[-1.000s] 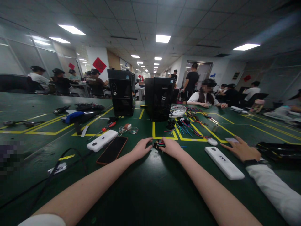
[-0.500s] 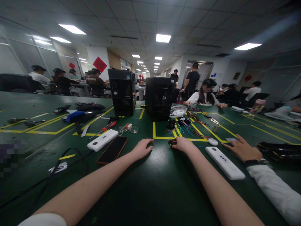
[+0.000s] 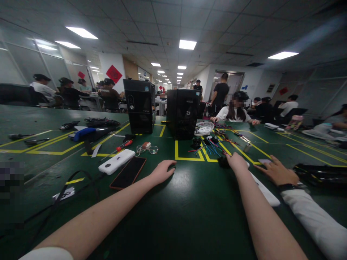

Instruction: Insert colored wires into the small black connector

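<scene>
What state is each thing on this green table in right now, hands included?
left hand: palm down on the table
right hand: against a small dark bundle, grip hidden
phone: flat, screen dark
white power bank: lying flat beside the phone
left computer tower: upright
right computer tower: upright
coloured wires: loose, tangled
co-worker's hand: flat on the table

Both bare forearms reach from the bottom corners toward mid-frame. The left hand (image 3: 162, 171) lies palm down at centre, fingers loosely bent, holding nothing. The right hand (image 3: 236, 162) sits right of centre, knuckles up, its fingers curled out of sight.
</scene>
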Demonstrator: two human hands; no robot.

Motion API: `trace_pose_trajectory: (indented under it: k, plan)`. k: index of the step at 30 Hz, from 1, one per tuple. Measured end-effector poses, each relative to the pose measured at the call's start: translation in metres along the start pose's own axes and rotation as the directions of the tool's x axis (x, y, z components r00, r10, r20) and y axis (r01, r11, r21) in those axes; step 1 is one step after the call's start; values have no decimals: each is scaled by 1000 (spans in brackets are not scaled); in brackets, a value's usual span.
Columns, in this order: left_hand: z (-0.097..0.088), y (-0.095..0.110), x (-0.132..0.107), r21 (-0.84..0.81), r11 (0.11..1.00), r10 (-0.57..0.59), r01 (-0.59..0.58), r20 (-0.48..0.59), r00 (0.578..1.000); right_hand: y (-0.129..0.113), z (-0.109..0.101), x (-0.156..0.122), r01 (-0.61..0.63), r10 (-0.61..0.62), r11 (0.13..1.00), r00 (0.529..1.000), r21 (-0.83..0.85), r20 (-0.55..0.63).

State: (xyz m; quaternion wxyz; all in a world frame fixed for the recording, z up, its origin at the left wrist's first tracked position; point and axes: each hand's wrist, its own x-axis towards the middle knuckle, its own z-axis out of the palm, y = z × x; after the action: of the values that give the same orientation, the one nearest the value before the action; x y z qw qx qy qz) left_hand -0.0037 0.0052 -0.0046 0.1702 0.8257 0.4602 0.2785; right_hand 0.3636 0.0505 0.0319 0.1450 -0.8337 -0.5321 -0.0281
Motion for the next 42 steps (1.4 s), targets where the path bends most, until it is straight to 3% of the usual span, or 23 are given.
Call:
trace_pose_trajectory:
  k: [2,5,9,15,26,38,42]
  plan:
    - [1,-1,0,8,1000,9,-9,0,1000,2,-3,2,-24,24,1000,1000,-6,12]
    - [1,-1,0,13,1000,16,-16,8,1000,3,-7,4,53,-54,998,997,22,47]
    - [-1,1,-1,18,1000,23,-23,3,1000,3,-10,3,63,-64,994,998,86,17]
    - [-2,3,-1,12,999,48,-48,13,999,2,-14,0,130,-131,991,991,24,31]
    - [-5,3,-2,14,998,59,-59,22,998,-5,-6,-3,204,-224,967,967,153,123]
    - [-5,1,-1,29,998,51,-52,28,998,-7,1,0,259,-275,947,959,188,66]
    - [-4,-1,0,39,998,55,-56,26,998,-5,3,2,244,-270,946,958,213,101]
